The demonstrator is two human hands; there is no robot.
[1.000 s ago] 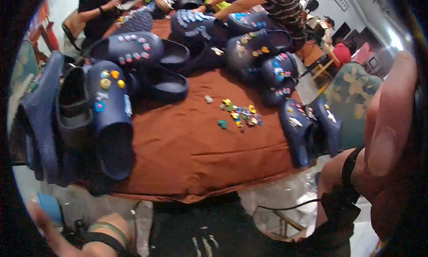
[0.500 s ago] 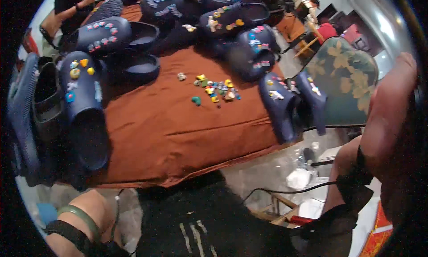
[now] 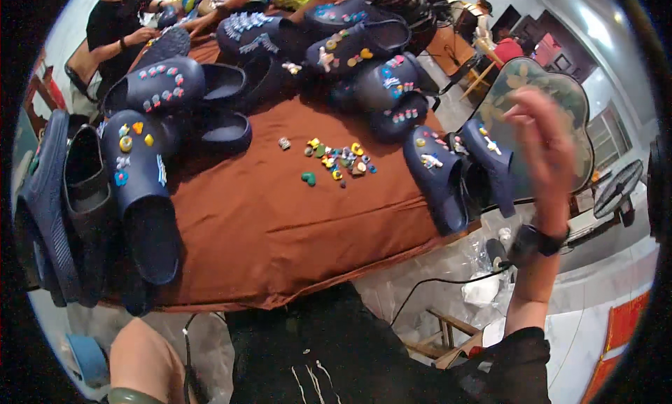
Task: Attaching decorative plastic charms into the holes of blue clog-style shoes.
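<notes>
Several navy clogs [image 3: 145,187] are lining the left side of the brown tablecloth [image 3: 266,243], some already wearing shoe charms [image 3: 126,144]; below its near edge the left hand [image 3: 145,358] is partly showing, grip untellable; loose charms [image 3: 346,154] are lying unfitted at its middle; beyond its right side, the right hand [image 3: 549,143] is hovering loosely open, apparently empty.
</notes>
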